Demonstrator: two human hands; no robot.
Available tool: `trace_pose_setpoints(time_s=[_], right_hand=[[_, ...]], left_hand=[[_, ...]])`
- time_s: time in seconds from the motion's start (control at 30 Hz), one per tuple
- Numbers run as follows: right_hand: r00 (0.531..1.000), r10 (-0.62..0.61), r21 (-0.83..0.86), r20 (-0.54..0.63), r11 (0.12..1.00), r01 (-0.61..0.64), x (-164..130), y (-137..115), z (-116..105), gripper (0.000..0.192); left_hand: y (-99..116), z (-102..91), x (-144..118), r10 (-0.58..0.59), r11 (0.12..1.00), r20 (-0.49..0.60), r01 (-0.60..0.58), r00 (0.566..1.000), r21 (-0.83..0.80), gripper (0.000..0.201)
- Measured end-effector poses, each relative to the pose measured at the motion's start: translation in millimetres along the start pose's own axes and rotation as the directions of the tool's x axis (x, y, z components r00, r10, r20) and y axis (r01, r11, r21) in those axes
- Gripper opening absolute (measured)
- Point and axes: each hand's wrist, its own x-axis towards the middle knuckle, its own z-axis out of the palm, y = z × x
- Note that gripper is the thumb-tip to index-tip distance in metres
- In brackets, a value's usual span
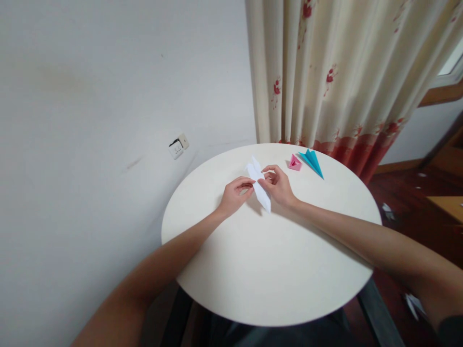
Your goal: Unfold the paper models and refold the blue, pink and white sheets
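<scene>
A piece of folded white paper [263,196], long and pointed at its near end, is held a little above the round table. My left hand [235,196] pinches its left edge between thumb and fingers. From the other side, my right hand [278,185] grips the paper near its middle, thumb and fingertips against it. The far end of the paper splits into narrow flaps. Its shadow falls on the tabletop below. Parts of the folds are hidden behind my fingers.
The white round table [275,274] stands against the wall. At its far right lie a pink folded paper piece [294,163] and a blue paper plane [313,163]. A flowered curtain [325,106] hangs behind; a wall socket [176,149] is at left. Paper scraps [388,211] lie on the floor.
</scene>
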Motion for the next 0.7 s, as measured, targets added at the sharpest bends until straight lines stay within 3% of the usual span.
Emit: trace_pose_setpoints(time_s=[0.1,0.33,0.7], right_hand=[[0.999,-0.036,-0.042,0.032,0.998,0.037,0.7,-1.6,-2.3,0.025],[0.986,-0.002,0.023,0.166,1.0,-0.002,-1.3,-4.0,-3.6,0.028],[0.997,0.008,-0.12,0.072,0.993,0.0,-1.0,1.1,1.0,0.044]], left_hand=[[0.5,-1.5,1.0,-0.01,1.0,-0.018,0.01,1.0,-0.015,0.025],[-6.0,-6.7,5.7,-0.099,0.994,-0.144,0.091,0.985,-0.062,0.026],[-0.2,5.8,1.4,-0.114,0.993,-0.196,0.104,0.974,-0.059,0.02]])
